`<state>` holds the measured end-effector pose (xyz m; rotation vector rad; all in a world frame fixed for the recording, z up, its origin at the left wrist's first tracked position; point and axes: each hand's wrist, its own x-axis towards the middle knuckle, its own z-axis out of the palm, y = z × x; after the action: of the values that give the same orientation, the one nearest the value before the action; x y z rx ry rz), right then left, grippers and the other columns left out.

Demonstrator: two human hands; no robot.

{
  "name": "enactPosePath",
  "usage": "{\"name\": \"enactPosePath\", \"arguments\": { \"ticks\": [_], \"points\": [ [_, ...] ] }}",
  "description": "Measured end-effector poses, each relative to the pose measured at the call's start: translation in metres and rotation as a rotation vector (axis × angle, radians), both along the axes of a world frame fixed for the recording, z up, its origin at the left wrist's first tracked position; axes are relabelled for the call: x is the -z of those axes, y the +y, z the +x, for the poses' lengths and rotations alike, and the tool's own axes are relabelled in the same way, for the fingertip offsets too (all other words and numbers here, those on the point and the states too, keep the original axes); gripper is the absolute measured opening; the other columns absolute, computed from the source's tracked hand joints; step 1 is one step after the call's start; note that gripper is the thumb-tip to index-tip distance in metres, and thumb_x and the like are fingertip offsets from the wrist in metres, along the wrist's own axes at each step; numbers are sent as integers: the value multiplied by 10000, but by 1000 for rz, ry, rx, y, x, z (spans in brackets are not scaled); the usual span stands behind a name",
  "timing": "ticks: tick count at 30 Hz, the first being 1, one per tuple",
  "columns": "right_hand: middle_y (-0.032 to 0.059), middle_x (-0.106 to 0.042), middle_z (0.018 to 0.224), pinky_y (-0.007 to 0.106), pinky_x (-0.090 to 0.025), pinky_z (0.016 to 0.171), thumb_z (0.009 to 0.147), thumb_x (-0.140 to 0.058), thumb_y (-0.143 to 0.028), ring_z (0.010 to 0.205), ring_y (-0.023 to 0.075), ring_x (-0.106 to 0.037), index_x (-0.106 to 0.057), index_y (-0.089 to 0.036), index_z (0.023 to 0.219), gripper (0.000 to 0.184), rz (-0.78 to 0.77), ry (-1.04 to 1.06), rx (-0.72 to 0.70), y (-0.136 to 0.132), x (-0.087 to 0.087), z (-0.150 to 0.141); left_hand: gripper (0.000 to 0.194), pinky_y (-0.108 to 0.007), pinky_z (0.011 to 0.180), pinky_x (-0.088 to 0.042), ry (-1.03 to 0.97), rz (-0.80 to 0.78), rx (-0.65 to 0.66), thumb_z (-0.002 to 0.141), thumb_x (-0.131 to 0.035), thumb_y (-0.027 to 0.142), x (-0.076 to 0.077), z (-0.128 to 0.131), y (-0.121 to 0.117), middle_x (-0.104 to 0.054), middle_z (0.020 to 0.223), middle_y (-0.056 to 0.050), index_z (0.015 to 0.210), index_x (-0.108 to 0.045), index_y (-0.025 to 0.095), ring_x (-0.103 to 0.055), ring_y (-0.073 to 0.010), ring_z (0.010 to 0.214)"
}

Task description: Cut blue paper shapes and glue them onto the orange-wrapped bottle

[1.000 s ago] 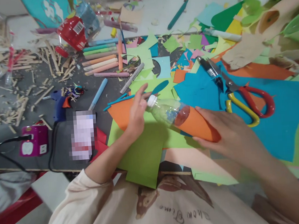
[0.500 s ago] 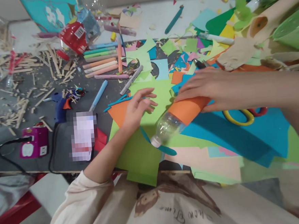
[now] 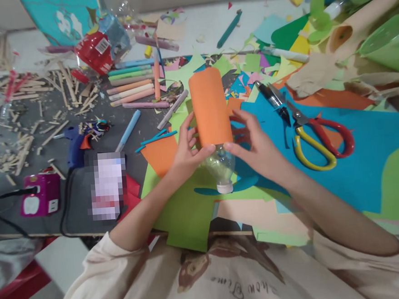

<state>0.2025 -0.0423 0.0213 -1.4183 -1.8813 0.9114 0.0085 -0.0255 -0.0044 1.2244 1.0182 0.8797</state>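
Observation:
A clear plastic bottle point(image 3: 223, 165) wrapped in orange paper point(image 3: 210, 107) points its white cap point(image 3: 224, 187) toward me. My left hand point(image 3: 191, 143) is closed around its left side, thumb at the paper's lower edge. On the opposite side my right hand point(image 3: 248, 139) grips it, its thumb also at that edge. Below the bottle, blue paper leaf-like strips point(image 3: 205, 191) show beside the cap on green paper point(image 3: 187, 218). Scissors point(image 3: 316, 139) with one yellow and one red handle lie right of my right hand on blue paper point(image 3: 359, 184), near a black pen-like tool point(image 3: 273, 99).
A blue glue gun point(image 3: 74, 147), a phone point(image 3: 108, 187) and a purple power adapter point(image 3: 40, 194) with cables lie at left. Markers point(image 3: 133, 88) and scattered wooden sticks point(image 3: 25, 148) are farther back. Paper scraps and a green plastic bottle piece point(image 3: 388, 40) crowd the back right.
The bottle has turned from slanting to nearly straight, cap toward me. My left hand has come onto it, and my right hand has shifted to its right side, uncovering the scissors.

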Motion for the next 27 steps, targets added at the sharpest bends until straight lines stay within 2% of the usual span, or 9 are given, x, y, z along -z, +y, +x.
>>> {"name": "enactPosePath", "arguments": {
  "ticks": [3, 7, 10, 12, 16, 19, 23, 27],
  "points": [
    [196, -504, 1419, 339, -591, 686, 909, -503, -609, 860, 196, -704, -141, -261, 1474, 756, -176, 218, -35, -16, 10, -6, 1025, -425, 879, -589, 33, 20, 44, 698, -691, 710, -2, -1, -2, -428, 1445, -148, 1504, -181, 335, -560, -313, 1246],
    [163, -605, 1290, 352, -584, 716, 878, -488, -678, 880, 213, -710, -98, -281, 1469, 812, -170, 330, -27, -22, 16, -13, 1043, -416, 906, -579, 77, 33, 102, 700, -666, 739, -2, -3, -2, -336, 1538, -164, 1518, -167, 325, -476, -344, 1348],
    [156, -620, 1257, 359, -581, 735, 842, -485, -727, 835, 202, -705, -104, -286, 1458, 848, -188, 377, -5, -22, 20, -15, 980, -422, 953, -565, 82, 64, 126, 728, -616, 761, -1, -6, -2, -283, 1598, -117, 1517, -196, 360, -374, -360, 1435],
    [165, -601, 1283, 353, -581, 732, 819, -475, -758, 822, 194, -699, -105, -285, 1453, 873, -198, 404, 9, -22, 23, -16, 916, -420, 961, -563, 74, 82, 155, 763, -608, 730, -1, -7, -2, -250, 1625, -75, 1516, -212, 390, -368, -358, 1443],
    [163, -583, 1302, 349, -579, 707, 840, -459, -747, 835, 193, -689, -97, -290, 1457, 848, -175, 423, 5, -23, 26, -16, 752, -457, 1084, -477, 59, 128, 178, 858, -545, 658, 0, -8, -2, -241, 1640, -28, 1508, -271, 397, -343, -330, 1464],
    [134, -585, 1302, 351, -580, 712, 800, -551, -735, 804, 183, -680, -151, -323, 1437, 858, -233, 520, 28, -24, 26, -16, 716, -475, 1164, -384, 72, 173, 172, 896, -496, 639, 2, -8, -1, -247, 1641, -23, 1520, -274, 366, -287, -321, 1491],
    [107, -501, 1419, 350, -581, 713, 714, -700, -688, 823, 183, -677, -280, -360, 1389, 860, -327, 638, 112, -22, 24, -16, 715, -440, 1128, -438, 73, 174, 183, 913, -479, 623, 4, -9, 0, -204, 1655, -6, 1535, -232, 370, -292, -320, 1487],
    [99, -484, 1435, 371, -582, 717, 689, -723, -686, 876, 211, -678, -310, -363, 1389, 874, -337, 624, 138, -22, 22, -15, 672, -433, 1103, -467, 124, 215, 167, 920, -469, 619, 5, -10, -2, -244, 1640, 8, 1519, -253, 402, -373, -305, 1444]
  ]
}}
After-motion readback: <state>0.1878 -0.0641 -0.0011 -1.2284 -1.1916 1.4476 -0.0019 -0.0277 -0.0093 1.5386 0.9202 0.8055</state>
